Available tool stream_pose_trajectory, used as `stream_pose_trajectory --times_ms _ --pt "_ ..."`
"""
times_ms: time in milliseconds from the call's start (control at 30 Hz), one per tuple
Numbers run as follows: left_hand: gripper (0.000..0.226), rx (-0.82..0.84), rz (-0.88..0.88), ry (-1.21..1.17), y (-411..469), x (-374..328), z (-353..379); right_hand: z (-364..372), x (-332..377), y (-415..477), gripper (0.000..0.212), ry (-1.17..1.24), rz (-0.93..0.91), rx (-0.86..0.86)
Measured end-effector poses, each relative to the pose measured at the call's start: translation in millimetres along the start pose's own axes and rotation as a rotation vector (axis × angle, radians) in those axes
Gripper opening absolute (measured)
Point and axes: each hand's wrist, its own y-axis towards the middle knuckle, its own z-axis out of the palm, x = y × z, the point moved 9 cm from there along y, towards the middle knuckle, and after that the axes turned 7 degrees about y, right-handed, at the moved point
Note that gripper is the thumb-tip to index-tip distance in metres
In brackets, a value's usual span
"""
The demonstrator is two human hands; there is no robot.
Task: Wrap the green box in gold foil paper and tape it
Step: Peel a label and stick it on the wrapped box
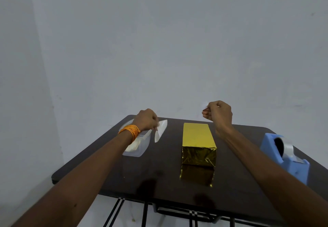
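Gold box point(197, 139), blue dispenser point(285, 157), dk brown table point(159, 177).

Bare tabletop point(159, 170) flanks the box point(197, 138); dispenser point(291, 163) blocks right edge.

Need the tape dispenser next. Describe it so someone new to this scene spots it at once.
Start at the dark table. Follow it to the right edge, past the gold-wrapped box in the middle, where the tape dispenser sits. It is the only blue thing there, chunky with a grey roll hub, unlike the clear plastic container on the left.
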Motion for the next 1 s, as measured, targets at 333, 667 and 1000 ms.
stream_pose_trajectory --times_ms 333,667,1000 --pt "0.017 0.377 0.237 0.413 7 -39 52 -1 -4 1 0.017 -0.068 -0.038 0.073" --pt "0.016 0.295 0.334 0.615 6 -43 78 6 -8 2 0.016 -0.085 -0.064 0.157" --pt "0.053 0.293 -0.172 -1.019 8 -36 36 46 30 -27 0.012 -0.364 -0.503 0.506"
